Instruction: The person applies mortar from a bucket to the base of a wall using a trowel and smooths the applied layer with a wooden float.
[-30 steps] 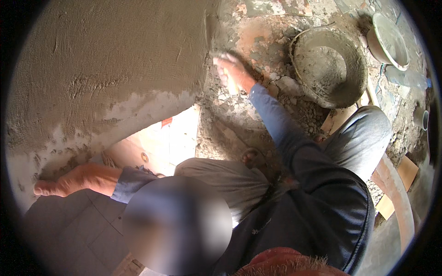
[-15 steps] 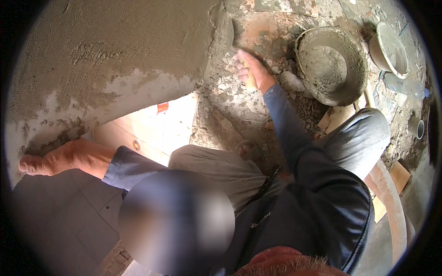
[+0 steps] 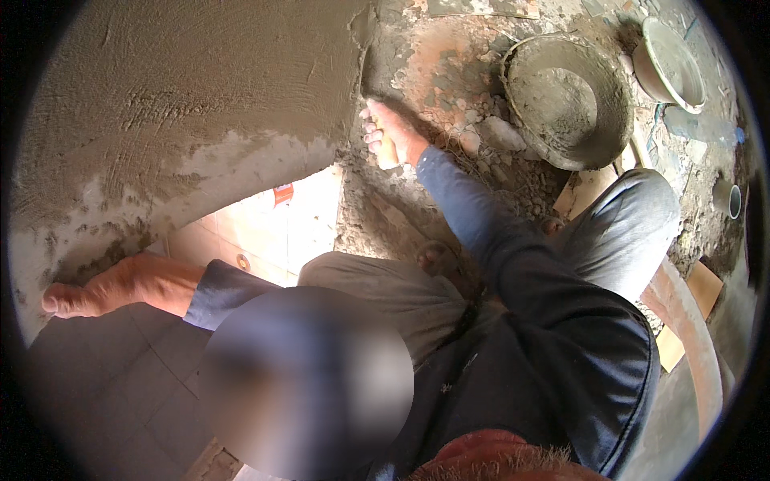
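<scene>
A wall (image 3: 208,80) covered in wet grey plaster fills the upper left, with a paler, thinly coated strip along its lower edge. My right hand (image 3: 393,132) is closed round the yellowish handle of a trowel (image 3: 388,152). The trowel's thin grey blade points up along the wall's right-hand corner, seen nearly edge-on. At the far left, my left hand (image 3: 120,284) grips the wall's lower edge. Its thumb side shows, while most of the fingers are hidden.
A round tub of mortar (image 3: 565,100) stands right of my right hand, with a smaller basin (image 3: 670,64) beyond it. A plastic bottle (image 3: 702,127), a pipe end (image 3: 727,199) and rubble (image 3: 501,132) lie around. Pale floor tiles (image 3: 265,232) show below the wall.
My right hand has moved left and slightly down with the trowel, bringing its blade from over the rubble to the wall's corner. My left hand stays at the wall edge.
</scene>
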Action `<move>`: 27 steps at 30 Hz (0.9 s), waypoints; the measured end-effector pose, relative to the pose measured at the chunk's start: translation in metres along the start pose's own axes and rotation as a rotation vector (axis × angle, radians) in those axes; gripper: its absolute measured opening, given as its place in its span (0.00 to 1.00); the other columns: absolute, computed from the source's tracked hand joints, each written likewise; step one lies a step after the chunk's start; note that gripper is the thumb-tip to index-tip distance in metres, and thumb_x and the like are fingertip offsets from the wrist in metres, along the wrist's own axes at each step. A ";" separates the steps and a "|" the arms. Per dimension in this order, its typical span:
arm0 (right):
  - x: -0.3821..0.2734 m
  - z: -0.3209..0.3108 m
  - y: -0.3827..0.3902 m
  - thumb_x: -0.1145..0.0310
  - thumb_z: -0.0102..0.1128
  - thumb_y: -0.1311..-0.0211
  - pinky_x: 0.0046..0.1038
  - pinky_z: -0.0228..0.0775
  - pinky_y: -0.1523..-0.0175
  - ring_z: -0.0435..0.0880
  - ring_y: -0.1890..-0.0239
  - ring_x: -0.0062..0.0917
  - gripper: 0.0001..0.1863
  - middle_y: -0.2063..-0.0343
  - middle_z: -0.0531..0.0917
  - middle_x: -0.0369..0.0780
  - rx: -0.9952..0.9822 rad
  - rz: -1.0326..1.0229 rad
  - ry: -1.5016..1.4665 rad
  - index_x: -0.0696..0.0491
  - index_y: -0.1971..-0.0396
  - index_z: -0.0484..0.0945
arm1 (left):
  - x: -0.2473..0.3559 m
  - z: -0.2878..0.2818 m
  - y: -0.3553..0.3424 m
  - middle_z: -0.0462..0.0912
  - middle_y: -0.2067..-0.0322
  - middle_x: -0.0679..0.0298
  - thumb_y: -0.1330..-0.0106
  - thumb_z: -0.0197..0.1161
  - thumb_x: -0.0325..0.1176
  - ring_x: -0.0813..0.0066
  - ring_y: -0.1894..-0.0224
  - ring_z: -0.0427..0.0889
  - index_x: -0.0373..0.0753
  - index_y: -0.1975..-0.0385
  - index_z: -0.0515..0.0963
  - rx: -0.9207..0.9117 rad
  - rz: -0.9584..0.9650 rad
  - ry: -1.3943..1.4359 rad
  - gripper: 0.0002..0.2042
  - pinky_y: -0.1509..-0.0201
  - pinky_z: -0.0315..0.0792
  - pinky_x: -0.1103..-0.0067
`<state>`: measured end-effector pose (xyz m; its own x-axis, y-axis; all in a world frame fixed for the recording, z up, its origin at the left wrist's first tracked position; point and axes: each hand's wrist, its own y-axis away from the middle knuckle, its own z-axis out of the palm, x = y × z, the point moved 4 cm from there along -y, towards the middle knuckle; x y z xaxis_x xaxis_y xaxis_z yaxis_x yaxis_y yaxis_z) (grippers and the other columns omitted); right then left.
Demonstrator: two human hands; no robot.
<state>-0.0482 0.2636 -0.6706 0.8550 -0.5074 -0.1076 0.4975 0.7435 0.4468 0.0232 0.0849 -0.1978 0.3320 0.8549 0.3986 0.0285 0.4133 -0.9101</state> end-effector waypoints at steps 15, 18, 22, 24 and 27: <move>-0.072 0.067 0.155 0.64 0.55 0.30 0.23 0.76 0.74 0.77 0.73 0.22 0.18 0.66 0.76 0.41 0.071 -0.360 0.975 0.54 0.45 0.68 | -0.008 -0.014 -0.004 0.75 0.53 0.53 0.38 0.63 0.47 0.63 0.47 0.73 0.30 0.46 0.69 0.203 -0.084 -0.039 0.28 0.32 0.61 0.64; -0.180 0.105 0.216 0.49 0.53 0.32 0.34 0.74 0.54 0.80 0.62 0.29 0.22 0.60 0.80 0.41 0.195 -0.413 1.877 0.47 0.46 0.73 | -0.007 -0.012 -0.004 0.76 0.53 0.53 0.39 0.66 0.45 0.65 0.46 0.73 0.28 0.48 0.71 0.180 -0.079 0.041 0.28 0.32 0.59 0.64; -0.284 0.145 0.332 0.49 0.64 0.41 0.37 0.75 0.54 0.83 0.66 0.32 0.23 0.64 0.84 0.42 0.434 -0.396 2.576 0.42 0.48 0.78 | -0.008 -0.012 -0.006 0.77 0.56 0.56 0.40 0.66 0.44 0.68 0.49 0.73 0.31 0.51 0.72 0.149 -0.002 0.058 0.25 0.35 0.62 0.67; -0.310 0.145 0.362 0.54 0.65 0.44 0.37 0.75 0.54 0.84 0.65 0.34 0.21 0.67 0.85 0.44 0.530 -0.275 2.721 0.44 0.51 0.80 | -0.011 -0.015 -0.007 0.77 0.56 0.57 0.39 0.66 0.44 0.68 0.50 0.74 0.31 0.52 0.72 0.145 0.020 0.048 0.24 0.36 0.63 0.67; -0.326 0.114 0.368 0.59 0.61 0.42 0.35 0.75 0.55 0.84 0.65 0.34 0.13 0.69 0.85 0.43 0.742 0.050 2.940 0.46 0.59 0.83 | -0.012 -0.015 -0.012 0.77 0.56 0.57 0.39 0.66 0.46 0.68 0.50 0.74 0.31 0.51 0.72 0.114 0.031 0.045 0.25 0.36 0.63 0.68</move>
<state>-0.1611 0.6531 -0.3694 -0.4973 0.8394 0.2194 0.8320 0.3897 0.3948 0.0332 0.0645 -0.1937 0.3733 0.8538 0.3629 -0.0891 0.4224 -0.9020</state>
